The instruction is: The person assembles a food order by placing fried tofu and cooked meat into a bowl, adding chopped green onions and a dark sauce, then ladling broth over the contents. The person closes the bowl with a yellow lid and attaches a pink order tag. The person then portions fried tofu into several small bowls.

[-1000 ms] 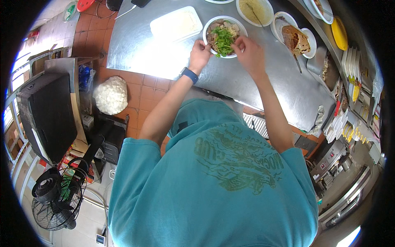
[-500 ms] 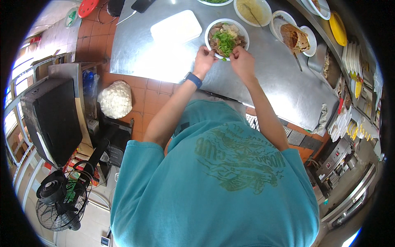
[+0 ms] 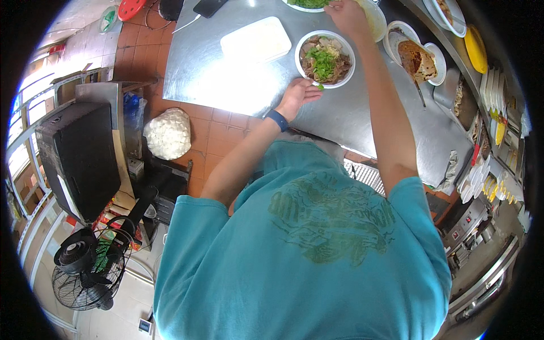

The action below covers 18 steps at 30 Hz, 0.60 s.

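Right hand [image 3: 347, 17] has moved from one meat bowl [image 3: 352, 61] to one greens bowl [image 3: 306, 9]; I can't tell its fingers' state. My left hand [image 3: 297, 98] has fingers loosely spread.

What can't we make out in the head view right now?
All in head view:
White round bowl of green leaves: cut off by top edge.
Right hand: fingertips too small to tell if they pinch leaves.
White round bowl of yellowish food: partly hidden by right hand and forearm.
White rectangular container: contents washed out by glare.
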Each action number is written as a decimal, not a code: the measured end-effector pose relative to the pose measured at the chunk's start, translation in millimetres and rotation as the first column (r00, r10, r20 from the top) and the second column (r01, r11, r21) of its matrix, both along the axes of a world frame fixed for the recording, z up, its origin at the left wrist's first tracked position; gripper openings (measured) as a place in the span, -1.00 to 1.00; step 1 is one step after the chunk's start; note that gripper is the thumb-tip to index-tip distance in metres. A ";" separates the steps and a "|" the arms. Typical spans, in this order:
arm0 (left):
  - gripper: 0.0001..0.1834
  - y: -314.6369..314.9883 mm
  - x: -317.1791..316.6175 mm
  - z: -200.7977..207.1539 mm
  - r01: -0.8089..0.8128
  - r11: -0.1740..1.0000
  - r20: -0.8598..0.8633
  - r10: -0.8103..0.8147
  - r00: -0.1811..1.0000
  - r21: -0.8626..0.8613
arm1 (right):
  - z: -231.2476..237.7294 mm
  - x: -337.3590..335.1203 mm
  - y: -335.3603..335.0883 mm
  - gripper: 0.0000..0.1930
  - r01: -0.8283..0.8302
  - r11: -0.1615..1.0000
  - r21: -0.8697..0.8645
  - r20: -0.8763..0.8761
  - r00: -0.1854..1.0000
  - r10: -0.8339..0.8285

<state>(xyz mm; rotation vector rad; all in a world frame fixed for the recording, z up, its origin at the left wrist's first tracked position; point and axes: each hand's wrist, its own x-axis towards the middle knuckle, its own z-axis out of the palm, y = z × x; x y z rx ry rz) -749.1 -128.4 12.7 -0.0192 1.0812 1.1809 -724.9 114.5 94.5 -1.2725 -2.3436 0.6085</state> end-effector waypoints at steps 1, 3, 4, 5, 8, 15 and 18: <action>-0.54 -1.0 1.1 0.6 0.020 0.999 0.028 -0.021 0.999 0.038 | 1.3 -0.7 4.0 -0.81 0.030 0.998 -0.053 -0.015 0.999 -0.031; -0.54 0.5 2.5 -0.9 0.011 0.998 0.096 -0.018 0.995 0.065 | 3.8 10.5 0.2 -0.80 0.082 0.985 -0.149 -0.032 0.996 -0.088; -0.53 -0.3 4.8 -0.9 0.003 0.997 0.134 -0.013 0.991 0.074 | 5.0 23.1 -6.1 -0.77 0.098 0.983 -0.155 -0.045 0.993 -0.106; -0.55 -0.6 7.4 -0.2 -0.020 0.999 0.162 0.012 0.987 0.045 | 7.0 42.9 -16.1 -0.73 0.113 0.980 -0.161 -0.057 0.991 -0.124; -0.57 5.4 9.4 8.9 -0.094 0.995 0.244 0.098 0.965 -0.028 | 14.8 105.4 -56.3 -0.69 0.178 0.945 -0.276 -0.063 0.977 -0.203; -0.51 4.9 8.4 65.2 -0.325 0.943 0.385 0.325 0.864 -0.069 | 31.7 212.8 -155.5 -0.81 0.350 0.746 -0.566 0.048 0.918 -0.394; -0.59 -5.6 10.8 68.4 -0.362 0.932 0.152 0.362 0.920 -0.027 | 35.4 241.2 -173.9 -0.78 0.313 0.815 -0.488 -0.184 0.875 -0.447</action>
